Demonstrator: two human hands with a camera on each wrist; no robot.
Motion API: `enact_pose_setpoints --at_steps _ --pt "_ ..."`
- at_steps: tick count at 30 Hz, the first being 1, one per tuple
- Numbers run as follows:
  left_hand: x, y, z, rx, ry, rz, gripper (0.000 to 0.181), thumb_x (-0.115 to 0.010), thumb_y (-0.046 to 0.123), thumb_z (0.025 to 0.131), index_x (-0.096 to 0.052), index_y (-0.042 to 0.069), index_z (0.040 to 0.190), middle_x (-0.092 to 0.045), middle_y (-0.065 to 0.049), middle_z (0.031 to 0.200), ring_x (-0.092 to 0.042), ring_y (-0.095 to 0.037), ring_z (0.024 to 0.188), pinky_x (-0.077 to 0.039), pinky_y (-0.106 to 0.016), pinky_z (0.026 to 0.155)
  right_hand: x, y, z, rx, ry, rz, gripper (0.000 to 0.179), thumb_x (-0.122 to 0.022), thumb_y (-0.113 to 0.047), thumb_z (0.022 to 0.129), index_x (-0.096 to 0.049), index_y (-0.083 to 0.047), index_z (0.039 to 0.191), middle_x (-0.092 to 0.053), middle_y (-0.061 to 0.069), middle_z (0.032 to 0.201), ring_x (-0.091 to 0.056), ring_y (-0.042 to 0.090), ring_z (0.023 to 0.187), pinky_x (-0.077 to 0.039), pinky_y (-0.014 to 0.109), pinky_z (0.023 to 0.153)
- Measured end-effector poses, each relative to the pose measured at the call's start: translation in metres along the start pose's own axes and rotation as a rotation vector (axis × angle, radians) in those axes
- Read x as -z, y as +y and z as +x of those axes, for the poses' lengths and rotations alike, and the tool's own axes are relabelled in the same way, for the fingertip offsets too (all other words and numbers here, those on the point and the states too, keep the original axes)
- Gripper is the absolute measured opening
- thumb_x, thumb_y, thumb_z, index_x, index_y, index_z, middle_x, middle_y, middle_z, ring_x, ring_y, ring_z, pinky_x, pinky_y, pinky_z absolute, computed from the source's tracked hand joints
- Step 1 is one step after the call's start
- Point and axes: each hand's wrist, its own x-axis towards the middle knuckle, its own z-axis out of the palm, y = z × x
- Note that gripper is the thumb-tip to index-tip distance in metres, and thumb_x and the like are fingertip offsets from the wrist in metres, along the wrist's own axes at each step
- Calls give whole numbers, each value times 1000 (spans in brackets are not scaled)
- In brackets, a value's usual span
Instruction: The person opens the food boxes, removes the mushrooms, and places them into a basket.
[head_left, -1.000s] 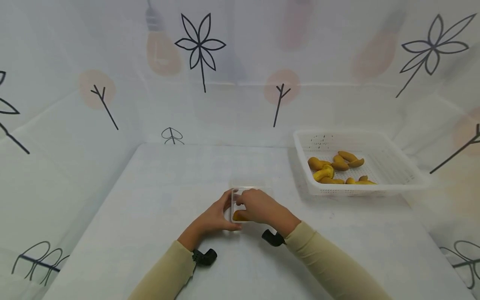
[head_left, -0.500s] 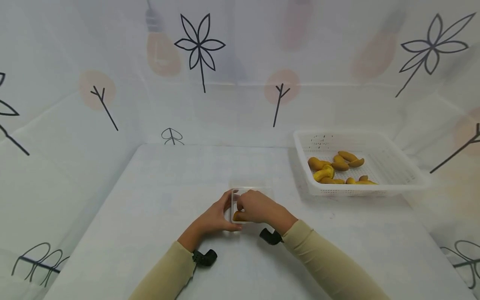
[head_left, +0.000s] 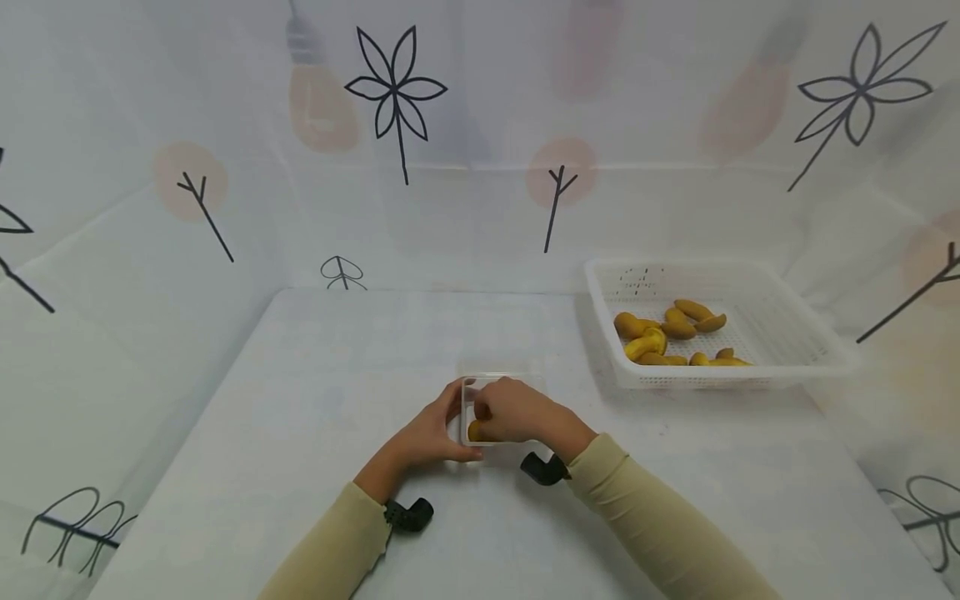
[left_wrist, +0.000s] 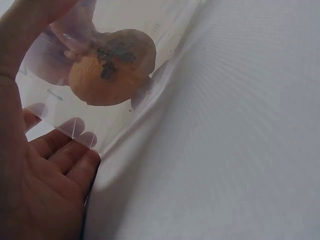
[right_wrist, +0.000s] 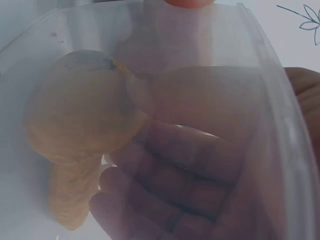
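Observation:
A small clear plastic box [head_left: 465,412] stands on the white table in the head view. My left hand [head_left: 422,435] grips its left side, thumb at the near wall and fingertips round the far one. My right hand [head_left: 517,412] reaches inside the box from the right and holds a yellow-brown mushroom [right_wrist: 82,110]. Through the wall in the right wrist view, the thumb touches the round cap and curled fingers lie beside the stem. Dark blotches mark the cap of the mushroom [left_wrist: 115,67] in the left wrist view. The right hand covers much of the box in the head view.
A white perforated plastic basket [head_left: 738,377] with several yellow-brown mushrooms [head_left: 678,329] stands at the back right. Patterned white cloth [head_left: 465,225] encloses the table at the back and sides. Black cuff cameras [head_left: 408,517] sit at both wrists.
My right index finger has curled further inside the box. The mushroom has shifted very slightly to the right. My left hand keeps its hold, and the basket's contents look unchanged.

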Motion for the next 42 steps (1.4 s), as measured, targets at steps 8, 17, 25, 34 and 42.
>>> enact_pose_setpoints --at_steps 8,17,25,34,42 --pt "0 0 1 8 0 10 111 -87 33 71 -15 22 155 -22 1 161 -25 -13 147 -29 -40 119 -1 7 -2 7 -21 41 14 -72 -21 84 -71 -11 95 -68 -4 85 -59 8 75 -52 26 68" --pt "-1 -1 0 17 4 3 111 -87 33 70 -15 24 154 -24 3 160 -25 -13 147 -29 -41 119 4 12 -10 15 3 121 5 -72 -18 85 -71 -16 89 -64 -9 82 -57 6 75 -51 25 71" --pt "3 18 -5 18 -32 -8 109 -84 21 74 -12 16 155 -22 -5 161 -22 -15 149 -26 -41 120 6 13 -14 32 23 212 8 -71 -13 85 -71 -17 92 -66 -9 86 -59 6 79 -53 26 74" --pt "0 6 0 34 -22 -4 110 -85 22 73 -11 22 155 -22 0 161 -21 -13 149 -24 -40 121 11 12 -20 65 40 278 15 -72 -16 86 -71 -18 101 -66 -10 96 -61 5 87 -54 24 78" --pt "-2 -3 1 17 13 -2 110 -88 32 69 -17 27 153 -27 6 158 -26 -11 147 -29 -43 119 23 13 -30 110 67 277 18 -71 -18 87 -71 -18 105 -65 -9 101 -63 5 91 -55 20 80"
